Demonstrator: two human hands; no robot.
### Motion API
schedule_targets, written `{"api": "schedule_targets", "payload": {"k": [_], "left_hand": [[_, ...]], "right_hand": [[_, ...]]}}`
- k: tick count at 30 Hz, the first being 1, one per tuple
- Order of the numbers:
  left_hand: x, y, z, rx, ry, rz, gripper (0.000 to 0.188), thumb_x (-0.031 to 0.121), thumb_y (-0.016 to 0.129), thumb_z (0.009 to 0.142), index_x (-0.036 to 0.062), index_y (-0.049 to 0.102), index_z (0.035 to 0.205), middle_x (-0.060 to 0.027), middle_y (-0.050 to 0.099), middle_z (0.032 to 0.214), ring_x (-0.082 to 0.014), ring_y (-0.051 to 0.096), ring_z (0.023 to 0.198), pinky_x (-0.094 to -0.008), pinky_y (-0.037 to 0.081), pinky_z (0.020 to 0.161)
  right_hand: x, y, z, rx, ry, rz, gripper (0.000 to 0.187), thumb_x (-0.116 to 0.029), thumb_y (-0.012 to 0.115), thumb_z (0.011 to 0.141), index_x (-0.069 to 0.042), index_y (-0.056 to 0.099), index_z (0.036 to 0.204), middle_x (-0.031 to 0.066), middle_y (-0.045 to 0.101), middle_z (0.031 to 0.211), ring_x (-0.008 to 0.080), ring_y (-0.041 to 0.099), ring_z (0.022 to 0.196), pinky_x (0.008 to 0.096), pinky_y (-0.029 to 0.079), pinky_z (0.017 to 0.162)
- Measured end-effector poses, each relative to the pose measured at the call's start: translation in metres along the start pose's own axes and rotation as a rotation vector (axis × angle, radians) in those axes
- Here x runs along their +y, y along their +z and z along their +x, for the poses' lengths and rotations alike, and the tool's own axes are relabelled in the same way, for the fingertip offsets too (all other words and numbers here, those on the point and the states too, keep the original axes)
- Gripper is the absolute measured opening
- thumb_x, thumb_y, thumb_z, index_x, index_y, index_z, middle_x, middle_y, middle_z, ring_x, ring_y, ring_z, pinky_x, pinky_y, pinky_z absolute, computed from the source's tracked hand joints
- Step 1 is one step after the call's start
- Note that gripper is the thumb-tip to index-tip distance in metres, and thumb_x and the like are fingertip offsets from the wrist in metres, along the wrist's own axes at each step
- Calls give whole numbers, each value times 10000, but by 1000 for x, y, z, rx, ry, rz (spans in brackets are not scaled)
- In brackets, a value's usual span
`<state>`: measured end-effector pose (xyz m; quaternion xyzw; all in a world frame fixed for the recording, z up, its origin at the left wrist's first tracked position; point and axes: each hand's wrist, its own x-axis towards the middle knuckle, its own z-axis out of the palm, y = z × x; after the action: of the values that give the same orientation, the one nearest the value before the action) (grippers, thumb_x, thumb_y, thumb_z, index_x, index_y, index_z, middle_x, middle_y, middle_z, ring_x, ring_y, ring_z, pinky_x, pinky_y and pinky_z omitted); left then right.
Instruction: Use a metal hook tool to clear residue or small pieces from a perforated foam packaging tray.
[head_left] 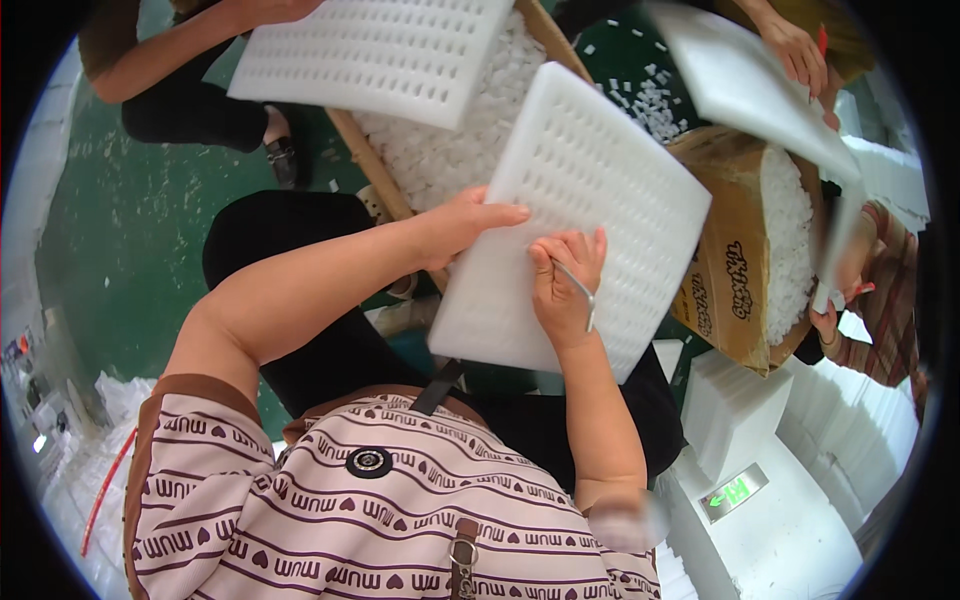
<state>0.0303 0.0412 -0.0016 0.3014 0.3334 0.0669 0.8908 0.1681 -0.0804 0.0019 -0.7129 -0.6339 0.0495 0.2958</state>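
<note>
A thick white foam sheet with rows of small oval holes lies tilted in front of me, over my lap and the near end of a box. My left hand grips its left edge, thumb on top and fingers out of sight beneath. My right hand, over the middle of the sheet, is closed around a thin bent metal rod that looks like a hex key. Its working tip is hidden by the hand. Beneath the sheet's far-left side, the long cardboard box holds many small white foam pieces.
Another person's hands hold a perforated foam sheet at the far left. At far right, a hand rests on another sheet. A brown carton of foam bits stands right. Loose bits litter the green floor. White foam blocks lie lower right.
</note>
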Motion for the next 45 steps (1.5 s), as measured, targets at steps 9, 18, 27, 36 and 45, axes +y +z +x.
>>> {"api": "schedule_targets", "payload": {"k": [9,18,27,36,45], "left_hand": [[-2,1,-3,124,21,-18,398,163,579,870,-28,540,1217,-145,650,1029,-206,632,871,-309,524,746],[-3,-10,-15,87,60,174,352,195,572,915,7,546,1211,-116,630,1054,-168,601,895,-279,501,767],[-2,-1,-5,27,59,-8,372,286,553,948,16,548,1203,-120,651,1034,-160,631,884,-285,538,726],[2,3,-10,48,53,73,439,374,494,976,29,514,1248,-125,635,1094,-161,632,929,-291,543,757],[2,-1,-7,48,85,91,504,438,437,987,31,493,1279,-135,617,1138,-184,629,939,-315,537,782]], "right_hand": [[-5,4,-7,187,88,582,56,-73,597,858,-88,581,806,28,562,807,215,508,740,403,377,932],[1,32,3,147,-23,435,63,-128,621,830,-103,623,773,22,614,783,220,539,732,356,396,797],[-8,-8,-4,30,254,685,154,-72,500,954,-45,584,828,8,572,804,136,483,721,389,329,1030],[-21,-8,4,73,115,570,144,-99,517,946,-71,571,816,3,560,794,147,478,734,414,308,1055],[-16,-9,4,31,205,658,115,-112,544,928,-79,571,822,3,545,788,163,470,717,418,306,1038]]}}
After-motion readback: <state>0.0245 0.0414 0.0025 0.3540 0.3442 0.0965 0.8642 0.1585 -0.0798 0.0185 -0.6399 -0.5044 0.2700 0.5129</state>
